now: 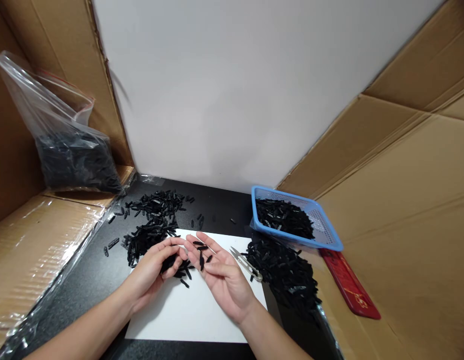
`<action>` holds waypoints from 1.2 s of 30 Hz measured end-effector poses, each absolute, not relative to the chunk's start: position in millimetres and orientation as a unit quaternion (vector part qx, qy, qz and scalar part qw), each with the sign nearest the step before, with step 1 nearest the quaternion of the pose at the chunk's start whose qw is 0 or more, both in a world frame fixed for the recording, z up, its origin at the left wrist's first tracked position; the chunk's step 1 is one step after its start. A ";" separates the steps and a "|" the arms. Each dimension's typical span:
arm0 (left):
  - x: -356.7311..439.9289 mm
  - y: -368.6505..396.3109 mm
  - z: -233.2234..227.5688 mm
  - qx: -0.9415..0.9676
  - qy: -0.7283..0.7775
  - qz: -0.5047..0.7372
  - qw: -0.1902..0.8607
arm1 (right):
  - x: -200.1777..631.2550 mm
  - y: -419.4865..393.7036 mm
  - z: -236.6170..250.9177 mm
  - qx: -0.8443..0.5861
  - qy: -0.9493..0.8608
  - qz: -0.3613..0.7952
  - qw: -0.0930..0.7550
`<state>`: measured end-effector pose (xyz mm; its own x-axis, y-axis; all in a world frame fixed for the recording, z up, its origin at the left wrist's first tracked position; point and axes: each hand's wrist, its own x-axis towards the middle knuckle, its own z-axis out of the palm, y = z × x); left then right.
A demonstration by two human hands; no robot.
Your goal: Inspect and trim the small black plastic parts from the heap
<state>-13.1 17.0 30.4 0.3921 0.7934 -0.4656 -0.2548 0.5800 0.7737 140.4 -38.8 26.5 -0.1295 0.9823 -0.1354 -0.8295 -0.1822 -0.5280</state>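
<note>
Fingers of the right hand (220, 275) are spread open, small black pieces (200, 252) resting on them; the left hand (157, 265) is curled over more pieces near the white sheet (194, 310). Pieces could be tipped off if the palm is tilted.

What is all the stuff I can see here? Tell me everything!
small plastic pieces: many, black, in piles on the table
basket: one, blue, right, holding black pieces
snips: one, silver, on the paper
paper sheet: one, white, under the hands
plastic bag: one, clear, left, with black pieces inside
flat red thing: one, right of basket
cardboard walls: brown, both sides
left hand: on pieces
right hand: palm up, holding pieces
</note>
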 end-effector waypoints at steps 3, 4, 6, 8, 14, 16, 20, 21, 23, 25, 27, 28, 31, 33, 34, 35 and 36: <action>-13.3 16.7 29.7 0.310 0.435 0.335 0.776 | 140.6 -38.5 25.4 -0.227 -0.154 0.739 0.615; -13.6 16.5 29.4 0.310 0.435 0.335 0.776 | 140.7 -38.4 24.8 -0.225 -0.152 0.741 0.614; -14.2 16.3 29.0 0.308 0.437 0.334 0.776 | 140.7 -38.2 23.5 -0.219 -0.153 0.744 0.613; -14.8 16.0 28.9 0.304 0.440 0.332 0.777 | 140.6 -38.2 22.3 -0.215 -0.157 0.745 0.612; -13.9 16.8 28.8 0.307 0.437 0.330 0.778 | 140.3 -39.0 21.9 -0.219 -0.156 0.740 0.616; -13.3 17.3 28.5 0.305 0.442 0.330 0.777 | 140.5 -39.4 23.1 -0.212 -0.150 0.746 0.613; -13.1 17.1 28.8 0.307 0.445 0.326 0.776 | 140.8 -40.1 26.6 -0.205 -0.137 0.754 0.609; -13.3 16.8 29.2 0.308 0.446 0.325 0.775 | 140.8 -40.3 27.4 -0.206 -0.136 0.755 0.608; -13.5 16.0 30.4 0.311 0.447 0.323 0.774 | 141.0 -40.6 28.2 -0.207 -0.134 0.756 0.606; -13.3 15.7 31.5 0.312 0.449 0.321 0.774 | 141.1 -40.6 28.0 -0.206 -0.130 0.759 0.604; -13.1 16.0 32.0 0.311 0.452 0.319 0.773 | 141.2 -40.4 27.0 -0.203 -0.123 0.762 0.603; -13.0 16.2 31.9 0.309 0.453 0.319 0.773 | 141.1 -40.3 26.3 -0.203 -0.120 0.762 0.603; -13.7 16.3 30.8 0.305 0.458 0.320 0.772 | 140.6 -40.1 24.4 -0.210 -0.134 0.754 0.607; -14.8 15.7 30.1 0.309 0.456 0.319 0.771 | 140.1 -40.2 23.4 -0.219 -0.160 0.744 0.611; -15.4 15.1 29.9 0.313 0.455 0.316 0.772 | 139.9 -40.4 23.0 -0.224 -0.170 0.741 0.610; -15.9 14.5 29.9 0.317 0.454 0.312 0.772 | 139.8 -40.5 22.6 -0.227 -0.177 0.740 0.608; -16.3 14.0 30.0 0.319 0.455 0.308 0.772 | 139.8 -40.7 22.3 -0.229 -0.180 0.740 0.607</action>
<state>-16.3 14.0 30.0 0.3959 0.7663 -0.5060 -0.1856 0.6064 0.7732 139.8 -40.7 22.3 -0.1593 0.9799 -0.1201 -0.8156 -0.1992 -0.5433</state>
